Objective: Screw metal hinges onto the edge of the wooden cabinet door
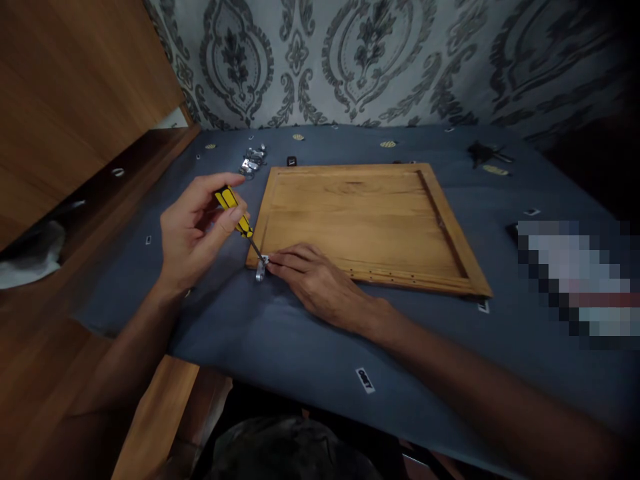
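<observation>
My left hand [193,230] is closed around a yellow-and-black screwdriver [234,212], whose tip points down at a small metal hinge [261,267] at the near left corner of a framed wooden panel [365,220]. My right hand [313,277] lies on the panel's front edge, its fingertips pressed together on the hinge. The panel lies flat on a dark blue cloth [280,333].
Several metal hinges [253,160] lie in a pile beyond the panel's far left corner. A dark tool [483,155] lies at the back right. A wooden cabinet [75,87] stands at the left; patterned wallpaper is behind. A blurred object [575,280] sits at the right.
</observation>
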{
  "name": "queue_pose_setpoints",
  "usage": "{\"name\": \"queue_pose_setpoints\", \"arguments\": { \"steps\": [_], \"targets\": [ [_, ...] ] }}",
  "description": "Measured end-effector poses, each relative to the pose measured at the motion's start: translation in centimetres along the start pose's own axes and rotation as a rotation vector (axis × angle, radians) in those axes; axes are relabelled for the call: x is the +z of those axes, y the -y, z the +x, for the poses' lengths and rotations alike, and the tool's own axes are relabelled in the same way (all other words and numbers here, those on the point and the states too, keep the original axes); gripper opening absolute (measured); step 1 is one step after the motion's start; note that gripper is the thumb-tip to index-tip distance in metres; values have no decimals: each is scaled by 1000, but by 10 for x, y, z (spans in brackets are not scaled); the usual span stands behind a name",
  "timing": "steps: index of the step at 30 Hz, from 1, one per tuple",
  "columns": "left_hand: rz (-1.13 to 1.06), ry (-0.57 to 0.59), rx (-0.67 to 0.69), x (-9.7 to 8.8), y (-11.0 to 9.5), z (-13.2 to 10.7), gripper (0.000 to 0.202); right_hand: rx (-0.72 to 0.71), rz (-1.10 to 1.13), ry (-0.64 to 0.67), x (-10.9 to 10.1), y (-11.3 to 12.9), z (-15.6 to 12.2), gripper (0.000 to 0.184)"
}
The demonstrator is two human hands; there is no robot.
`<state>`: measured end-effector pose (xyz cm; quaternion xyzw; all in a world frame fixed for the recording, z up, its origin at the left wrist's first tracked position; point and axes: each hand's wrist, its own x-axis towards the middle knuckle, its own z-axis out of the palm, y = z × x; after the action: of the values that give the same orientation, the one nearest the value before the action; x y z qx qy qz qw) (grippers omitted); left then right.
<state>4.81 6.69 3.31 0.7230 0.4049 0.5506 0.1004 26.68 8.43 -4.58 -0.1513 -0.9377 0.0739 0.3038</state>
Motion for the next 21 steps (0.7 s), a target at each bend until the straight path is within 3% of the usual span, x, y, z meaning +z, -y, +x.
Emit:
{"name": "queue_pose_setpoints", "arguments": {
  "steps": [5,14,21],
  "targets": [
    [26,40,9,-2,2,2,28,7,9,4,1,0,0,34],
    [142,-50,129,0,-4,5,31,0,15,0,0,0,-1,34],
    [1,0,20,-2,-8,6,38,13,44,17,0,0,-1,36]
  ]
}}
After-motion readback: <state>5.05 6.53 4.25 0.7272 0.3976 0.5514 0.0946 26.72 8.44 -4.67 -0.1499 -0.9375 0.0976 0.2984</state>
